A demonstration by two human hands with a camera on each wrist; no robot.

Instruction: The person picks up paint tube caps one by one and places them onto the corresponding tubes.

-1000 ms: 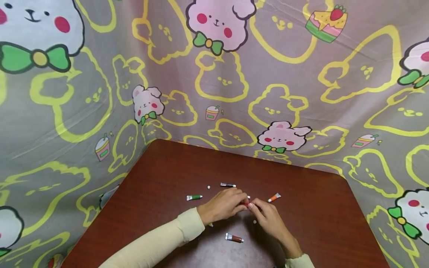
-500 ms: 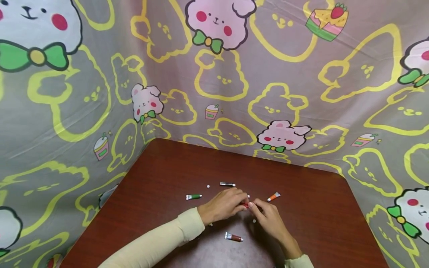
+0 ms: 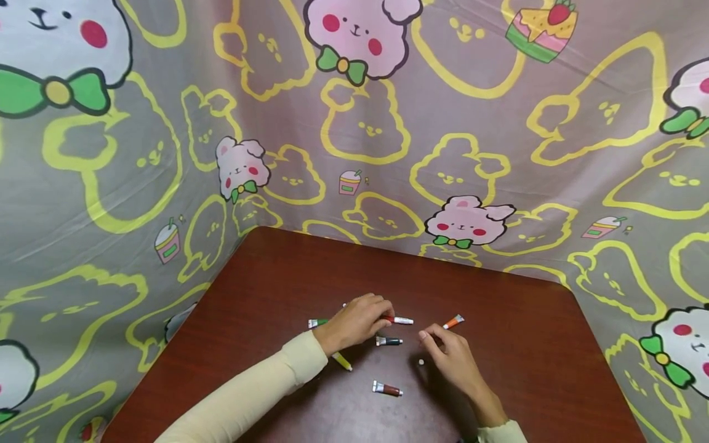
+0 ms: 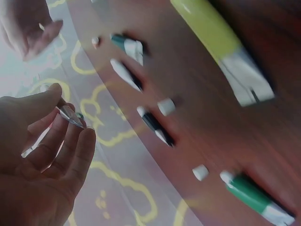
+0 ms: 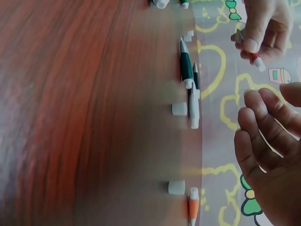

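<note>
My left hand (image 3: 360, 320) pinches a small red paint tube (image 5: 254, 55) between thumb and fingers; its white end points out in the right wrist view. The left fingers hide most of the tube. My right hand (image 3: 456, 363) is held to the right, fingers loosely extended with nothing in them. Below and between the hands lies a dark green paint tube (image 3: 389, 341). A white paint tube (image 5: 194, 108) lies near the left fingertips in the head view. An orange paint tube (image 3: 453, 322) rests just beyond the right hand.
A brown paint tube (image 3: 388, 389) lies nearest the person. A yellow paint tube (image 3: 342, 362) and a green one (image 3: 318, 323) are partly covered by the left arm. A black tube (image 4: 155, 126) and several white caps (image 4: 166, 106) lie about. Patterned cloth (image 3: 388, 154) hangs behind the table.
The hands have parted. My left hand has moved left and away with the red tube, uncovering the dark green and yellow tubes; my right hand has let go of the red tube.
</note>
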